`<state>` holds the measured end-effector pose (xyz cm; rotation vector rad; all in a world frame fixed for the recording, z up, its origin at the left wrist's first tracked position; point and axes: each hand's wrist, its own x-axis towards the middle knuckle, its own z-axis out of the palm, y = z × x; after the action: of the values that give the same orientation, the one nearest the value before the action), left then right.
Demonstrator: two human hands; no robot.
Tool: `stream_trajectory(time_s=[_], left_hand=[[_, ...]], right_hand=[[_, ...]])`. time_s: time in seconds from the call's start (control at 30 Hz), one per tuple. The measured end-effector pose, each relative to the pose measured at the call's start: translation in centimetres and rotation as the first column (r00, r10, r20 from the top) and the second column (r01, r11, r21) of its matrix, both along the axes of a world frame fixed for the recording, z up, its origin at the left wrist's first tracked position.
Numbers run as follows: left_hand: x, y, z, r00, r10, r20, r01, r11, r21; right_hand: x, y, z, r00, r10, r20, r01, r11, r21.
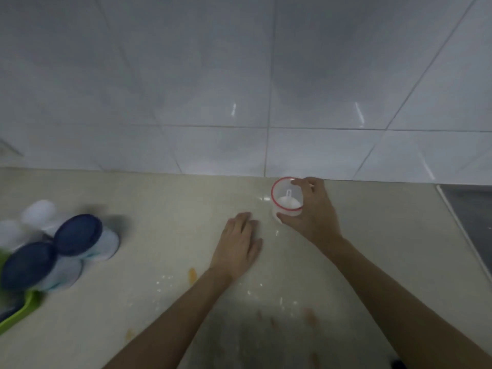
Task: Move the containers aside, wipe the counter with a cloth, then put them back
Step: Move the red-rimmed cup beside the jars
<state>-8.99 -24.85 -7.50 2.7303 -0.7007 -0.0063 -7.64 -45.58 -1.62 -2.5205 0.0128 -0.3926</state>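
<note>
A small clear container with a red rim (286, 198) stands near the back wall on the beige counter (165, 209); white powder and a small white scoop lie inside. My right hand (311, 214) is wrapped around it from the right, thumb in front, fingers over the far rim. Just left of it my left hand (239, 243) lies flat on the counter, palm down, holding nothing. At the far left, two jars with dark blue lids (77, 235) (28, 266) and two white-topped containers (40, 211) stand clustered together, blurred.
Orange smears (192, 275) and white specks dot the counter around my forearms. A green object (18, 312) pokes in at the lower left edge. A grey metal surface (474, 217) borders the counter on the right. White wall tiles rise behind.
</note>
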Motion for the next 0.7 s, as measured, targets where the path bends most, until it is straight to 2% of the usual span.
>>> stream_trajectory(time_s=[0.23,0.4,0.57,0.7], left_hand=[[-8.2,15.3,1.7,0.970,0.238,-0.049,-0.238,0.971,0.004],[-14.1,25.1,1.8,0.951,0.299,-0.079,-0.295,0.954,0.054],[-17.5,32.4,2.0,0.916,0.399,-0.047,-0.398,0.917,0.029],[-19.2,35.8,1.3,0.908,0.419,-0.021,-0.419,0.908,-0.002]], right_hand=[[-3.8,13.2,1.8,0.965,0.256,-0.048,-0.254,0.966,0.042],[-6.2,23.6,3.0,0.920,0.388,-0.049,-0.382,0.919,0.097],[-8.8,33.0,2.3,0.883,0.470,-0.022,-0.465,0.879,0.107],[-10.5,37.7,0.9,0.884,0.466,-0.047,-0.456,0.879,0.139]])
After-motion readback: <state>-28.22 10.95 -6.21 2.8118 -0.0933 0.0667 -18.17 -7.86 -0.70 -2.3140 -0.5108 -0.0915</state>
